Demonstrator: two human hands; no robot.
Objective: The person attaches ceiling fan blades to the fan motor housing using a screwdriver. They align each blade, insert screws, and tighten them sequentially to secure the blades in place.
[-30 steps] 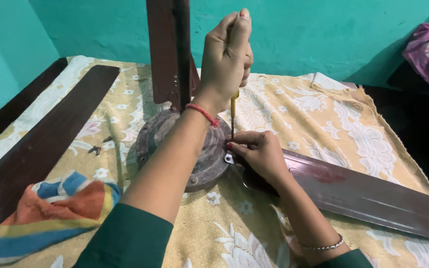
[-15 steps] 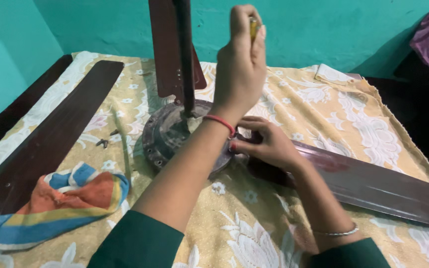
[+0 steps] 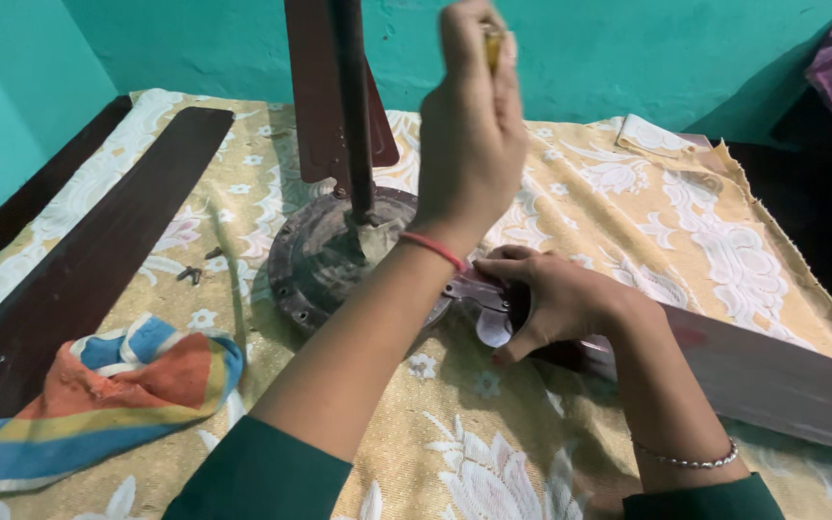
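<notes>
Yellow screwdriver handle [image 3: 492, 43] sits gripped in the left hand [image 3: 469, 135], above the right hand [image 3: 556, 299] clasping the fan blade [image 3: 772, 376].

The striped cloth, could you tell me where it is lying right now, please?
In the head view the striped cloth lies bunched at the lower left of the bedspread, beside the loose fan blade and left of the fan motor.
</notes>
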